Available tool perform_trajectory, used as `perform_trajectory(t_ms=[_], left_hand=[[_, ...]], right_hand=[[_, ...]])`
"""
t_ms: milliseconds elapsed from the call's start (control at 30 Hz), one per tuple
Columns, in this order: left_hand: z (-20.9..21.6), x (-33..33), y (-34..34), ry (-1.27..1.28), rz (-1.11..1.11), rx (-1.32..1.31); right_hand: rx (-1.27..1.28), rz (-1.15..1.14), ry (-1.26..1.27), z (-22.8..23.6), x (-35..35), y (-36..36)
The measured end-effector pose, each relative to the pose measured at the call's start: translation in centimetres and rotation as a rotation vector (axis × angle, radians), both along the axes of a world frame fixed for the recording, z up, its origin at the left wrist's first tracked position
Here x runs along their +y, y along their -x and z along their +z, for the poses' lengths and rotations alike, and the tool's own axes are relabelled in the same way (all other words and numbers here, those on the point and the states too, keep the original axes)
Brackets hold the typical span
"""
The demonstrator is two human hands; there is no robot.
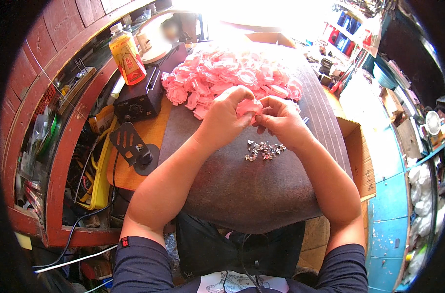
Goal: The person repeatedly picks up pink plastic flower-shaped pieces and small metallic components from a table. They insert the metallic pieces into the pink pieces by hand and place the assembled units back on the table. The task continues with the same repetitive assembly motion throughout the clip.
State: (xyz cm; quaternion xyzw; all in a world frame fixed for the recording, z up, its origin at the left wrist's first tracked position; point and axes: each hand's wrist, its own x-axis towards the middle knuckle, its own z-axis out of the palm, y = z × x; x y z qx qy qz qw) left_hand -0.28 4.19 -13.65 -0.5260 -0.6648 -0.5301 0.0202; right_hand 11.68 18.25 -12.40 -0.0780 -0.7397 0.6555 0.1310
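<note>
Between the left hand point(226, 116) and the right hand point(285, 121), both pinching it, a pink flower point(249, 106) is held above the table point(251, 195); its edges are partly covered, so its facing and long axis cannot be told. On the near side lie small shiny pieces point(267, 156); beyond rises a heap of pink flowers point(242, 68).

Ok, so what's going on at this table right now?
A person's left hand holds a pink rose-shaped piece; the right hand is at its edge, though whether it pinches anything is unclear. Beyond them sits a large heap of similar pink pieces. Nearer the person, small shiny bits lie scattered on the dark tabletop.
</note>
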Motion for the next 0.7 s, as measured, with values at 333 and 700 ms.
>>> perform_trajectory(t_ms=[333,700], left_hand=[[-0.18,0.53,0.58,-0.108,-0.005,0.025],[0.03,0.1,0.53,-0.12,-0.026,0.088]], right_hand=[[0.05,-0.007,0.183,-1.03,0.47,0.2],[0.07,0.032,0.215,-1.14,0.73,0.21]])
